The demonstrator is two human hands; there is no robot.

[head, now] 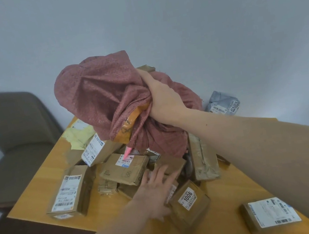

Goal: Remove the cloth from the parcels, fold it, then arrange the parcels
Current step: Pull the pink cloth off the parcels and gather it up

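Note:
A dusty-red woven cloth [98, 97] is bunched up and lifted above a heap of brown cardboard parcels [125, 171] on a wooden table [231, 191]. My right hand [163, 95] grips the gathered cloth from the right, well above the heap. An orange patch of the cloth shows below my fist. My left hand [157, 184] lies flat with spread fingers on the parcels at the front of the heap. One parcel labelled 1006 [189, 199] sits just right of that hand. The cloth's lower folds hide the parcels behind it.
A separate labelled box [272, 213] lies near the table's front right corner. A grey plastic mailer [223, 103] sits at the back right, a pale yellow bag [78, 136] at the back left. A grey-brown chair [13, 142] stands left of the table, against the wall.

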